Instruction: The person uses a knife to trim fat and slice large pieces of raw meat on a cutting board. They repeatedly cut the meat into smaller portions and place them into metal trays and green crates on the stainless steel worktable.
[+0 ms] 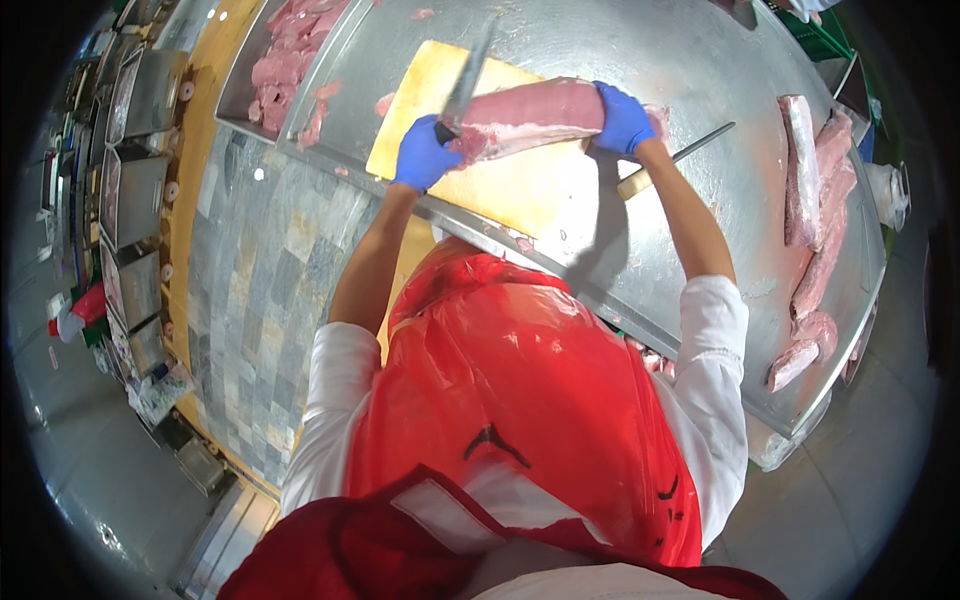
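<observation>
A long piece of raw pork loin (545, 112) lies across a yellow cutting board (520, 200) on the metal table. My left hand (425, 155), in a blue glove, closes round the dark handle of a knife (468, 85) at the loin's left end. Its blade points away from me and looks smeared by motion. Blue-gloved too, my right hand (623, 118) wraps round the loin's right end; some fingers are hidden behind the meat. To the right of that hand, a sharpening steel (705, 140) with a pale handle rests on the table, partly behind my forearm.
Pink meat slices fill a metal tray (240, 105) at the far left. Several long meat pieces (802, 175) lie along the right side of the metal table (720, 65). Small scraps are scattered near the board. A green crate (822, 35) stands beyond the far right edge.
</observation>
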Demonstrator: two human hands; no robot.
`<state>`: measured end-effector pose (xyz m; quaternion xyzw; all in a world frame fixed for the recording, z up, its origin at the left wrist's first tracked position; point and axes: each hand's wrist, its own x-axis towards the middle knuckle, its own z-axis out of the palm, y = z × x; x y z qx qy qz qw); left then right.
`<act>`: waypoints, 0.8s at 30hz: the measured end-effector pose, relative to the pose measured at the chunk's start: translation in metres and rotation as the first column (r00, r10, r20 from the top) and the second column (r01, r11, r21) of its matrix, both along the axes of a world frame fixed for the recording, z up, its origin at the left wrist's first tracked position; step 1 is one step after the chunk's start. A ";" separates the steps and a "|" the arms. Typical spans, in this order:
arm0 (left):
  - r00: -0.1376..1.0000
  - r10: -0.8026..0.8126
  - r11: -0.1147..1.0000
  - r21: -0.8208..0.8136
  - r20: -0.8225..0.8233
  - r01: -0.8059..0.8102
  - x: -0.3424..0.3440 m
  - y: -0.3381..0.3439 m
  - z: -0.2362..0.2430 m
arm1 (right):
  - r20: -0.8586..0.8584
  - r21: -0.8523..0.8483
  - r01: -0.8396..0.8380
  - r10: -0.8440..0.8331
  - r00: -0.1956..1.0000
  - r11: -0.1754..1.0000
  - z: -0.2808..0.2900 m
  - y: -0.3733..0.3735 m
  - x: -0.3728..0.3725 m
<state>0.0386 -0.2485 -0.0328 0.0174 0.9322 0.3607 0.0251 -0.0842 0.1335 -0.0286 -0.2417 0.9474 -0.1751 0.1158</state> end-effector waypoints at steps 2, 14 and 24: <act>0.988 0.060 0.992 0.098 0.143 -0.075 0.000 -0.017 0.007 | -0.041 -0.169 0.051 -0.059 0.997 0.984 0.009 -0.022 0.012; 0.942 0.335 0.938 0.084 0.015 -0.335 -0.015 -0.170 -0.006 | -0.058 0.091 0.264 -0.260 0.964 0.960 0.022 -0.208 0.094; 0.954 0.120 0.912 0.348 0.275 -0.215 0.014 -0.193 0.045 | -0.017 0.121 0.331 -0.332 0.943 0.936 0.012 -0.159 0.129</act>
